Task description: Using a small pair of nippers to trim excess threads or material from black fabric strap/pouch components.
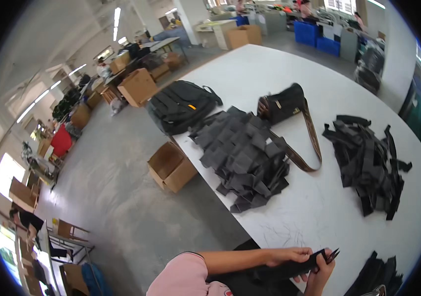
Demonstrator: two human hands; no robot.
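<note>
A folded black fabric piece point(289, 269) lies between my hands, over the near edge of the white table point(314, 207). My left hand point(297, 255) pinches its upper edge with closed fingers. At the piece's right end, my right hand point(323, 272) is closed around small dark snips point(335, 254), whose pointed tips stick out past the fingers. Loose thread ends point(282, 236) are scattered on the tabletop just beyond. Farther off is a heap of dark grey fabric pieces point(242, 153). Black strips point(368, 163) are piled to the right, and more black pieces point(376, 276) lie near my right hand.
A black backpack point(180, 106) and a black shoulder bag point(284, 106) with a brown strap point(313, 133) sit at the table's far side. An open cardboard box point(171, 167) stands on the floor at left. Other people work at distant tables.
</note>
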